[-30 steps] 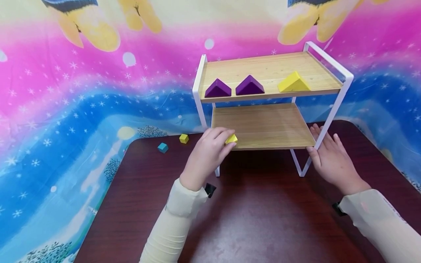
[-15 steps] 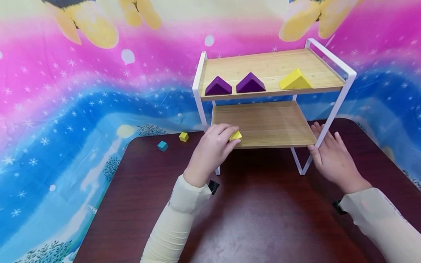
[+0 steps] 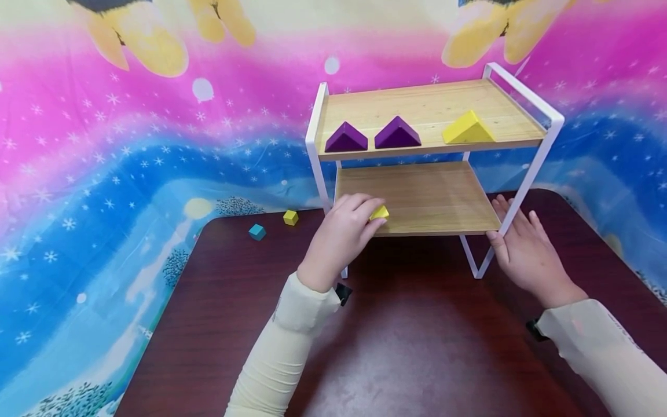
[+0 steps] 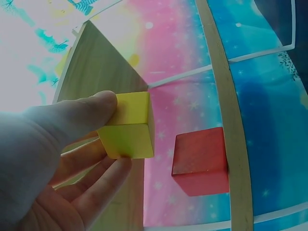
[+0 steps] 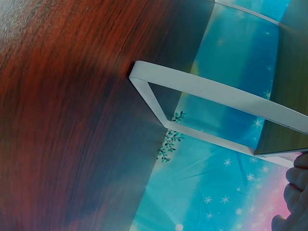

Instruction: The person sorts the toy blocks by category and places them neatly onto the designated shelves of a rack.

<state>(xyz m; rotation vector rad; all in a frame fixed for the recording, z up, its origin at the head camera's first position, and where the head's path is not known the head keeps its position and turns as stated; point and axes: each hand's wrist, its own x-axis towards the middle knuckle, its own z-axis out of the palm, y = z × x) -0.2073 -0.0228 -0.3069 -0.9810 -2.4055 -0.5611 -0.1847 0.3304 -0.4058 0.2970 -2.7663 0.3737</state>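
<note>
My left hand [image 3: 341, 234] pinches a yellow cube [image 3: 380, 214] between thumb and fingertips, at the front left of the rack's lower shelf [image 3: 427, 200]. In the left wrist view, a red cube [image 4: 200, 162] rests on that shelf close to the yellow one; in the head view the left hand hides it. My right hand [image 3: 531, 258] lies against the rack's right white leg [image 3: 523, 185], fingers straight behind it and thumb at the lower shelf's front corner. In the right wrist view, its fingers [image 5: 299, 179] show beside the white frame.
Two purple triangular blocks, a left one [image 3: 346, 138] and a right one [image 3: 397, 133], and a yellow triangular block [image 3: 468, 128] stand along the upper shelf's front [image 3: 406, 107]. A blue cube [image 3: 257, 232] and another yellow cube [image 3: 290, 218] lie on the dark table [image 3: 208, 313], left of the rack.
My left hand has moved slightly right along the lower shelf's front with the yellow cube. The right hand keeps its place at the rack's leg.
</note>
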